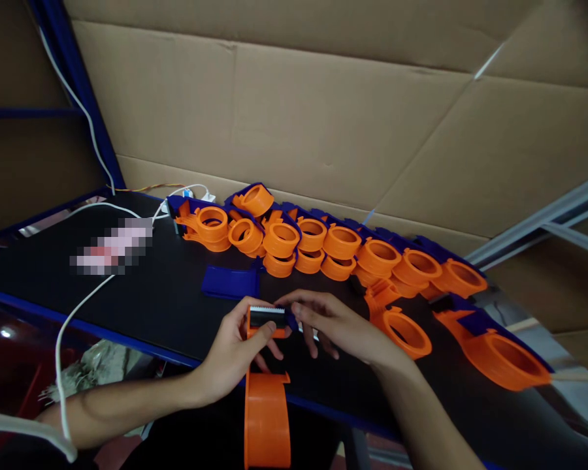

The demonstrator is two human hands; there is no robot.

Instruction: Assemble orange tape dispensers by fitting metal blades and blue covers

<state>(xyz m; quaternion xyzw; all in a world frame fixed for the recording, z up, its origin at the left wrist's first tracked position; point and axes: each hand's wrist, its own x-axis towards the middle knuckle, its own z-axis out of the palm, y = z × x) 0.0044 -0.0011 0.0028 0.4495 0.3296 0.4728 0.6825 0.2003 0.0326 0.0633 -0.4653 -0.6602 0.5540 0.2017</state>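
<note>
My left hand (247, 346) is closed around the head of an orange tape dispenser (268, 421), thumb on its front. The dispenser's ring hangs down over the table's front edge. A white toothed blade (267, 309) runs along the top of its head, above a dark roller. My right hand (326, 320) is at the right end of the head, fingers bent around a small dark blue piece (291, 320) that touches it. A white strip shows under the right fingers; what it belongs to is partly hidden. Behind my left hand lies a flat blue piece (230, 282).
Several orange dispensers with blue parts (340, 243) stand stacked in a row along the cardboard wall (294, 111). Nearer on the right lie two more, one dispenser (404, 333) beside another (509, 359). White cables (73, 300) cross the black table (171, 307) at left, near a blurred-out item.
</note>
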